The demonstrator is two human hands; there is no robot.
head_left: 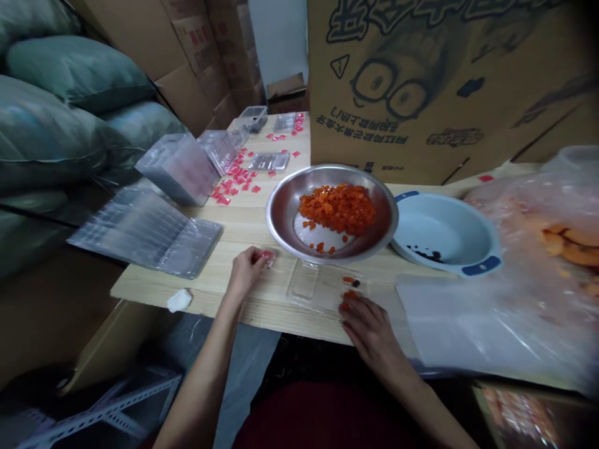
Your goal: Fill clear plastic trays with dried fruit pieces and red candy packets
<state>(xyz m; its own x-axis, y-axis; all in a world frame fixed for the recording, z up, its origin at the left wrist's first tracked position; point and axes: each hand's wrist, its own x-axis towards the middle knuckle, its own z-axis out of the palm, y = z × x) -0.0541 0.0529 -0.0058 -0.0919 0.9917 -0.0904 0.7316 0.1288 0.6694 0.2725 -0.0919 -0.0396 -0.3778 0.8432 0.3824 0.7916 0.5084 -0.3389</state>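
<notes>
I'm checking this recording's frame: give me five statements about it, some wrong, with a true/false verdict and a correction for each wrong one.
1. The metal bowl holds diced orange pieces. True.
2. The light blue basin sits inside the metal bowl. False: it is beside it, on the right in the picture.
3. The left hand has a small red packet at its fingertips. True.
4. The right hand is in the metal bowl. False: it is at the clear plastic tray, in front of the bowl.
5. A crumpled white wad lies near the front edge of the wooden tabletop. True.
</notes>
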